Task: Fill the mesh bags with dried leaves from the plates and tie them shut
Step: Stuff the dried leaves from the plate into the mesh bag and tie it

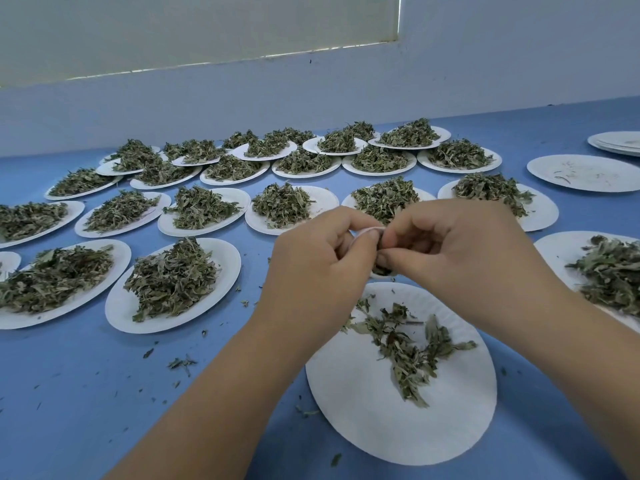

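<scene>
Mesh bag (382, 270), mostly hidden, raised over near white plate (363, 410) with few dried leaves (405, 344), heaped plates (204, 209) far and left.

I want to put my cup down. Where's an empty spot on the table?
The bare blue table up front, left of the left arm and in front of the two heaped plates, has only crumbs. Farther back the leaf plates crowd rim to rim.

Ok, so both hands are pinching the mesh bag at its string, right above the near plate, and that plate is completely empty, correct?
Not empty. The head view shows the near plate holding a thin scatter of dried leaves. The rest stands: the left hand and right hand pinch the mesh bag at its white string, above that plate.
</scene>
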Demonstrator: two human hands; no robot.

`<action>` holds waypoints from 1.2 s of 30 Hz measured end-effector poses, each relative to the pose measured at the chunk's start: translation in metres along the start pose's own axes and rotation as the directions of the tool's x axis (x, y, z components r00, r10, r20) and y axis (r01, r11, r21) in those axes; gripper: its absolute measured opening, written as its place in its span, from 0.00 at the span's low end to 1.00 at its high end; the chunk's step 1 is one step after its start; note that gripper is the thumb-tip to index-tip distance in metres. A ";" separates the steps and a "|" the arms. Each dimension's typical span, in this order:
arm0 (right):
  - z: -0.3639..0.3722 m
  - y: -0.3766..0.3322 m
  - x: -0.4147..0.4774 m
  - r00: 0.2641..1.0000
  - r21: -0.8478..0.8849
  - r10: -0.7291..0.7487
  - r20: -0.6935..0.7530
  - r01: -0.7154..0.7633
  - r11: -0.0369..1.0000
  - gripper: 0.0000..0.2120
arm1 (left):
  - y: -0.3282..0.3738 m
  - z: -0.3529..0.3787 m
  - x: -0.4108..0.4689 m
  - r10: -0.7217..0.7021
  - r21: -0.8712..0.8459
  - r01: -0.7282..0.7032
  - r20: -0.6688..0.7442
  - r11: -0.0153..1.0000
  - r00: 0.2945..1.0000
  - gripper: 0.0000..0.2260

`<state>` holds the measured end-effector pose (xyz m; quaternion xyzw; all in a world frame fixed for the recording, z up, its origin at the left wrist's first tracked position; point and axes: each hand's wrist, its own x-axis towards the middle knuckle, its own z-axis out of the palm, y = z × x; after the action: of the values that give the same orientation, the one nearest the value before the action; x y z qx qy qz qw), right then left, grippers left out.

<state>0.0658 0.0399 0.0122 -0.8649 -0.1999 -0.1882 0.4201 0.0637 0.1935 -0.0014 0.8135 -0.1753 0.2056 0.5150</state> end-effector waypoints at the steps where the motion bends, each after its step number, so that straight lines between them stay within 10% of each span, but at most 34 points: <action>1: 0.001 0.000 0.000 1.000 -0.024 -0.007 -0.001 0.007 1.000 0.06 | 0.000 0.001 0.000 0.003 0.004 -0.003 0.006 1.000 1.000 0.08; 16: -0.001 -0.001 0.001 0.991 -0.130 -0.124 0.057 0.131 0.983 0.06 | 0.000 0.000 0.001 -0.012 0.004 0.012 -0.003 1.000 1.000 0.08; 36: -0.003 0.003 0.006 0.995 0.120 0.090 -0.044 -0.085 0.989 0.10 | 0.001 -0.002 0.000 0.024 -0.048 -0.024 0.003 0.999 1.000 0.07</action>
<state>0.0720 0.0366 0.0146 -0.8418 -0.1622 -0.1786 0.4829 0.0627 0.1951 -0.0001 0.7991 -0.1908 0.2062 0.5316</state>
